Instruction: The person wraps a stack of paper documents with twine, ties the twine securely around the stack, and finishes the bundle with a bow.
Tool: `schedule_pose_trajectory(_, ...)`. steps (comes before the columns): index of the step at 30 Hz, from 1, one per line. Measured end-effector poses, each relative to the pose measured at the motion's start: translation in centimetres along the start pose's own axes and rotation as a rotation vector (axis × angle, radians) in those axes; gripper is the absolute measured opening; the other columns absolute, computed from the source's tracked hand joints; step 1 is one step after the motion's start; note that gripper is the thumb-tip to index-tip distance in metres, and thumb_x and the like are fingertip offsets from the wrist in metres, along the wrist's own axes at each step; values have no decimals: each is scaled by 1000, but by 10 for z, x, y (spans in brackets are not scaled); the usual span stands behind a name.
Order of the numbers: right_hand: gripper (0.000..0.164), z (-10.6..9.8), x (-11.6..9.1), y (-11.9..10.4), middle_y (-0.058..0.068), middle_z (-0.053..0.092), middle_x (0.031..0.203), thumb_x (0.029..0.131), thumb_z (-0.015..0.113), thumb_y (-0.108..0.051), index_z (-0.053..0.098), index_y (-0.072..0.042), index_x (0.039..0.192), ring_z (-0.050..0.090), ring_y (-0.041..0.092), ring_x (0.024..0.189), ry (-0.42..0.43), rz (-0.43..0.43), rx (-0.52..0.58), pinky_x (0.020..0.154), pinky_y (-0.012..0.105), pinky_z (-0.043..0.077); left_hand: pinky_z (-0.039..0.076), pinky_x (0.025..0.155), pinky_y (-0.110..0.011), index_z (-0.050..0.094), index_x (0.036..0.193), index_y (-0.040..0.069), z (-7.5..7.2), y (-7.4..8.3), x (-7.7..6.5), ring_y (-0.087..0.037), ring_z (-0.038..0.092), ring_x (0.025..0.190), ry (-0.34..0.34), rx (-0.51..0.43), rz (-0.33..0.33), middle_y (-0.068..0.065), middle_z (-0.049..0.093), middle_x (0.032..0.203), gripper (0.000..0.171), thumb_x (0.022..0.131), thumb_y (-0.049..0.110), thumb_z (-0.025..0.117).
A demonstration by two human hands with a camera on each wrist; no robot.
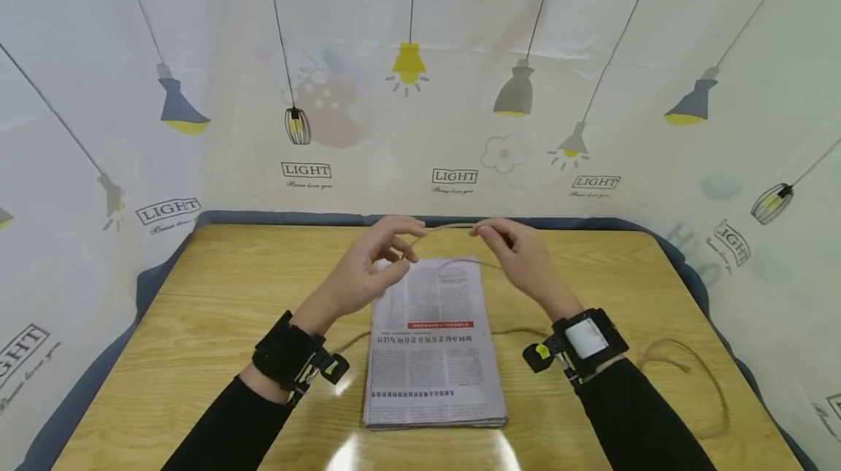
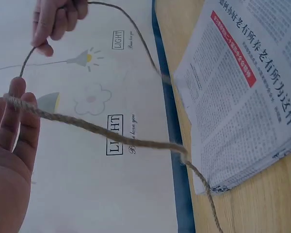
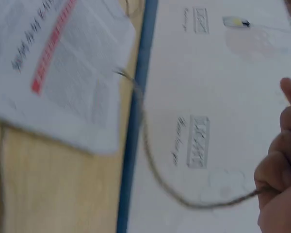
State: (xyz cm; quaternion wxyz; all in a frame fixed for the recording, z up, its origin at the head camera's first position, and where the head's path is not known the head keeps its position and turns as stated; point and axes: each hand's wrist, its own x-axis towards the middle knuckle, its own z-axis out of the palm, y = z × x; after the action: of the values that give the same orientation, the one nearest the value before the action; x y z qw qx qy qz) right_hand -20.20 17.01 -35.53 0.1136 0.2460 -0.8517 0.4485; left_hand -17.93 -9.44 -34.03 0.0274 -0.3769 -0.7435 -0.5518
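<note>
A stack of newspapers (image 1: pixel 434 365) lies on the wooden table. Brown twine (image 2: pixel 97 129) comes out from both sides of the stack and rises in a loop above its far end. Over the far left corner, my left hand (image 1: pixel 374 263) has its fingers loosely extended, with the twine lying across them in the left wrist view. My right hand (image 1: pixel 522 259) is raised beyond the far right corner and pinches the twine between thumb and fingers. From its curled fingers (image 3: pixel 276 170), another stretch of twine curves back to the stack's far end.
A loose length of twine (image 1: pixel 723 391) curls on the table (image 1: pixel 230 296) at the right, partly behind the right forearm. A pale printed curtain (image 1: pixel 368 186) with a dark blue lower border surrounds the table's back and sides.
</note>
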Motion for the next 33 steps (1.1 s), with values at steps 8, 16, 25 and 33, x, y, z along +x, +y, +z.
schedule_pose_trajectory(8, 23, -87, -11, 40, 7, 64, 75, 95, 60, -27, 72, -13, 109, 43, 14, 54, 198, 103, -215, 52, 26, 34, 46, 86, -48, 56, 124, 4, -6, -13, -10, -30, 57, 103, 29, 112, -152, -17, 59, 120, 30, 94, -1, 52)
schedule_pose_trajectory(16, 28, -146, -36, 85, 16, 63, 92, 97, 57, -28, 68, -5, 108, 51, 26, 76, 136, 226, -543, 64, 42, 37, 49, 81, -41, 61, 119, 16, -15, -70, -28, -23, 58, 101, 72, 211, -233, -6, 64, 112, 26, 97, 7, 51)
schedule_pose_trajectory(25, 29, -190, -70, 124, 33, 48, 107, 101, 42, -21, 59, 2, 107, 37, 54, 98, 222, 501, -883, 86, 70, 24, 48, 77, -41, 59, 120, 10, -25, -100, -55, -20, 55, 93, 57, 401, -357, -11, 61, 112, 26, 95, 6, 52)
schedule_pose_trajectory(33, 35, -192, -102, 158, 34, 40, 84, 94, 38, -9, 58, 8, 70, 45, 45, 62, 174, 661, -1006, 53, 54, 40, 47, 78, -40, 60, 120, 6, -20, -112, -71, -20, 55, 93, 31, 401, -432, -11, 63, 112, 26, 95, 8, 53)
